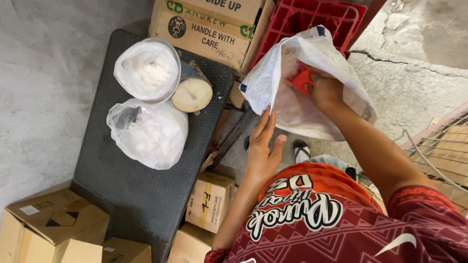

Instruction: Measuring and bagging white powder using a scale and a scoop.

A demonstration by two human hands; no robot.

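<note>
- Two hands are working at one big white sack [302,97], which is sitting near the middle of the scene, in front of a red crate [312,17] on the far side.
- The right hand [325,90] is reaching down inside the sack's mouth, closing around a red scoop [302,79] half buried in white powder.
- The left hand [263,146] is lying open and flat against the near edge of the sack, fingers straight, holding nothing but steadying the cloth.
- Judging from this, the scooping is going best while the left hand is keeping the mouth wide and the scoop is staying level, so powder is not spilling over the rim.
- To the left, a dial scale [191,94] is standing on a dark mat [122,185], with a bag-lined pan [147,70] of powder touching it on the far side.
- A tied clear bag [148,132] of powder is lying just near of the pan.
- Cardboard boxes [53,224] are crowding the near left corner.
</note>
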